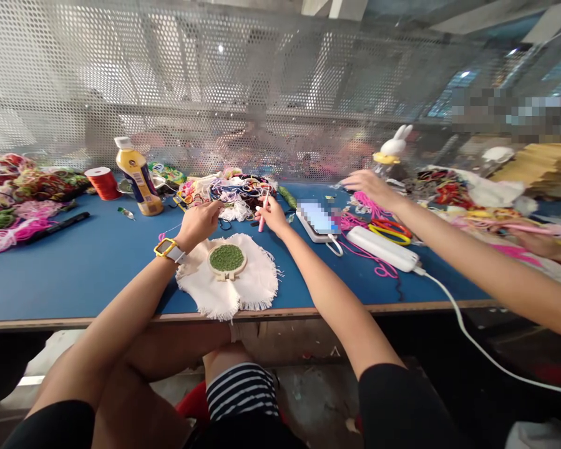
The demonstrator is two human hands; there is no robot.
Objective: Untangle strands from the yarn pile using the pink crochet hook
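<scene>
My right hand (274,218) is closed round a pink punch needle (261,223), its thin tip pointing up. My left hand (200,223), with a yellow-framed watch (166,248) on the wrist, is pinched shut at the far side of the cloth; what its fingertips hold is too small to make out. Between my forearms lies a white fringed cloth (256,274) near the table's front edge. An embroidery hoop (228,274) is clamped on it, around a patch of green looped yarn (226,257). Just beyond both hands sits a tangled heap of mixed yarn (243,187).
A yellow drink bottle (140,178) and a red thread spool (103,184) stand at the back left. To the right are a phone (317,218), a white power bank (382,248) with a cable and pink yarn (384,271). Another person's hand (369,187) reaches in from the right.
</scene>
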